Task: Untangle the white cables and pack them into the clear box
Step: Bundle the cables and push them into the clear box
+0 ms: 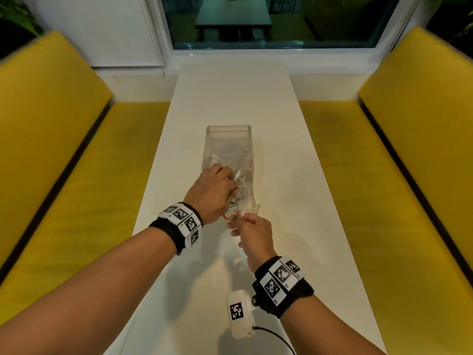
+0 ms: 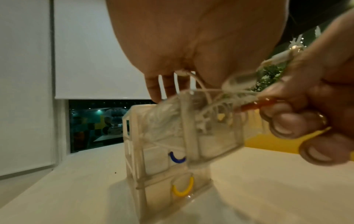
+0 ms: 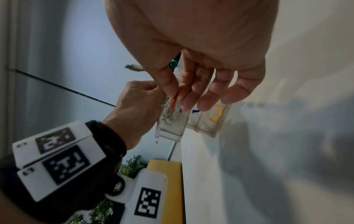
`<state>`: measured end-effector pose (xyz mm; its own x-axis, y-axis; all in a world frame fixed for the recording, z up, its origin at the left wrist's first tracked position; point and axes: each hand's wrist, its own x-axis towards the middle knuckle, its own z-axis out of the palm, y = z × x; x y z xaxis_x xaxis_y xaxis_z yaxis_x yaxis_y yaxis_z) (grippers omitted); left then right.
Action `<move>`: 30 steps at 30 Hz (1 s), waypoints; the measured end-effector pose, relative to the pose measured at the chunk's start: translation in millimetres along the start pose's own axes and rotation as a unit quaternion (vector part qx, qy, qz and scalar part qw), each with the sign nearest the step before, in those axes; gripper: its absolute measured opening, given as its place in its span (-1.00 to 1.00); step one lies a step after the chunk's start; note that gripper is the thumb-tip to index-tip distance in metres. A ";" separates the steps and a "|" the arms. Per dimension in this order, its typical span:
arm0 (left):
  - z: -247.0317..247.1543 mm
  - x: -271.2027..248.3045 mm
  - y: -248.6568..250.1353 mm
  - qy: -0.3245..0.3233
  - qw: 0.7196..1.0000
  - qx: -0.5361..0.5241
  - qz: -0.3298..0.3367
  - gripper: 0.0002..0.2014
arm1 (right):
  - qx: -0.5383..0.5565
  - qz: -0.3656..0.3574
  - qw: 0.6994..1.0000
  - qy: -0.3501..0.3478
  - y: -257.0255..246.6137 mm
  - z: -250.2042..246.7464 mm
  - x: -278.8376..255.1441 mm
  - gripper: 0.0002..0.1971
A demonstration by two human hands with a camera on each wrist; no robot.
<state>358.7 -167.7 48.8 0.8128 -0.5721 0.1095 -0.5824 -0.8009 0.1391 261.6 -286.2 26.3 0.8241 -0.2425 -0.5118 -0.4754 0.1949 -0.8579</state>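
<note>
A clear box of stacked drawers stands on the white table. Its top drawer is pulled toward me by an orange-red handle. White cables lie bunched in that drawer. My left hand reaches down into it, fingers curled in the bundle, and a strand runs between the fingers. My right hand pinches the handle between thumb and forefinger at the drawer's near end. A cable plug sticks out past that hand. The lower drawers show a blue handle and a yellow handle.
Yellow benches run along both long sides of the narrow table. A window and a white blind close off the far end. A white camera unit hangs under my right wrist, near the table's front.
</note>
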 end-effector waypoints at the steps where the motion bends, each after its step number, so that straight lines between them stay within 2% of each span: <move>1: 2.0 -1.0 3.1 0.009 1.000 0.029 -0.005 -0.67 | 0.000 0.002 1.000 0.002 1.3 0.5 0.4 -0.86; 3: 1.7 0.9 5.5 0.003 0.998 0.054 0.010 -0.67 | 0.001 0.003 1.000 0.004 3.3 0.8 0.9 -0.88; 5: -3.5 7.3 2.1 -0.032 0.999 0.027 0.012 -0.67 | 0.002 0.001 1.000 0.002 3.6 0.9 0.9 -0.89; 7: -10.7 14.6 -4.2 -0.060 0.997 -0.045 -0.029 -0.68 | 0.003 -0.002 1.000 -0.006 4.0 1.7 0.3 -0.89; 9: -15.7 20.5 -8.9 -0.077 0.982 -0.146 -0.092 -0.63 | 0.004 -0.004 1.000 -0.008 4.5 2.7 -0.5 -0.88; 12: -18.8 22.0 -9.3 -0.045 0.950 -0.254 -0.174 -0.68 | 0.004 -0.003 1.000 -0.007 5.0 3.1 -1.7 -0.87; 14: -15.4 20.4 -5.7 0.003 0.942 -0.268 -0.200 -0.74 | 0.002 -0.004 1.000 -0.005 5.1 2.6 -2.3 -0.87; 17: -7.0 17.3 4.5 0.088 0.955 -0.205 -0.196 -0.89 | -0.004 -0.011 1.000 -0.002 4.1 3.0 -3.0 -0.88; 19: -1.3 13.9 9.1 0.107 0.971 -0.161 -0.144 -0.73 | -0.004 -0.016 1.000 0.000 3.8 2.6 -2.7 -0.88; 21: 3.4 9.2 12.3 0.090 0.986 -0.117 -0.081 -0.51 | -0.001 -0.019 1.000 0.000 3.1 1.7 -2.2 -0.89; 23: 5.9 6.0 14.9 0.054 0.997 -0.045 -0.029 -0.41 | 0.003 -0.019 1.000 -0.005 2.0 0.8 -1.9 -0.88; 26: 1.1 2.8 20.1 -0.025 0.998 0.048 -0.012 -0.47 | 0.001 -0.019 1.000 -0.006 1.5 -0.7 -1.5 -0.87; 28: 0.9 -1.7 20.4 -0.035 0.996 0.078 -0.006 -0.48 | 0.001 -0.013 1.000 -0.010 1.6 -1.8 -0.9 -0.85; 30: 2.5 -5.3 21.2 -0.022 0.998 0.062 -0.017 -0.40 | 0.002 -0.011 1.000 -0.011 1.8 -1.7 -0.9 -0.83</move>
<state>342.1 -182.1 48.6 0.8328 -0.5500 0.0631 -0.5520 -0.8336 0.0190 259.5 -287.2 25.1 0.8408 -0.2257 -0.4921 -0.4564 0.1933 -0.8685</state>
